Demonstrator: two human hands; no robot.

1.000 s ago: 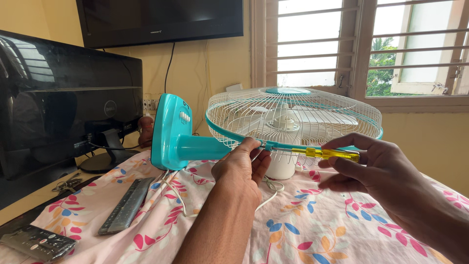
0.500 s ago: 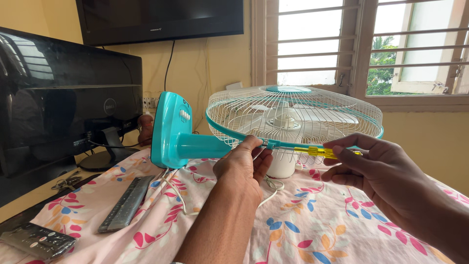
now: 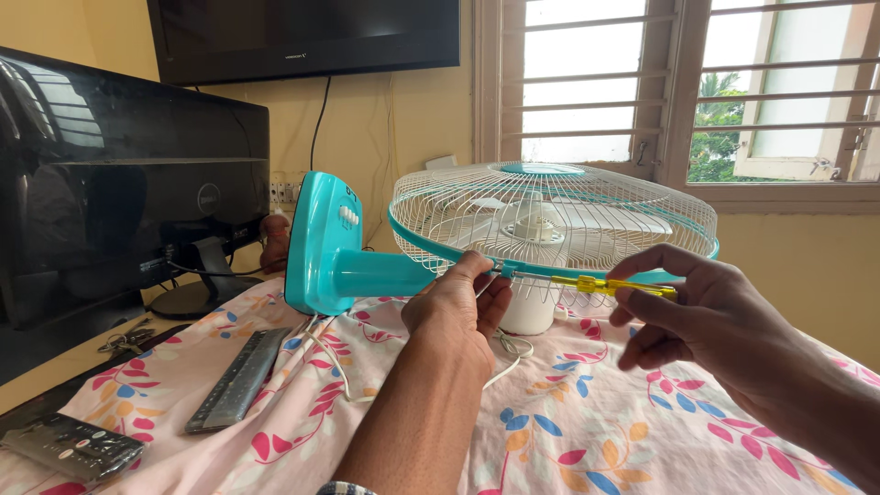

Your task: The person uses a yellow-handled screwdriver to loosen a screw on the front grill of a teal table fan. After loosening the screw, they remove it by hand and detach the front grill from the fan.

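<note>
Little has shifted since before: both hands stay at the near rim of the teal table fan (image 3: 513, 229) lying on the floral sheet (image 3: 568, 431). Left hand (image 3: 458, 307) pinches the rim; right hand (image 3: 697, 312) is clamped on a yellow-handled screwdriver (image 3: 596, 285).

The screwdriver (image 3: 605, 285) tip is hidden behind the left hand (image 3: 458, 307). The monitor (image 3: 119, 183) and wall television (image 3: 302, 32) are cut by the edges. The remote control (image 3: 69, 446) buttons are too small to tell.

Floral bedsheet (image 3: 568, 440); fan (image 3: 550, 229), remote (image 3: 240, 380)
</note>
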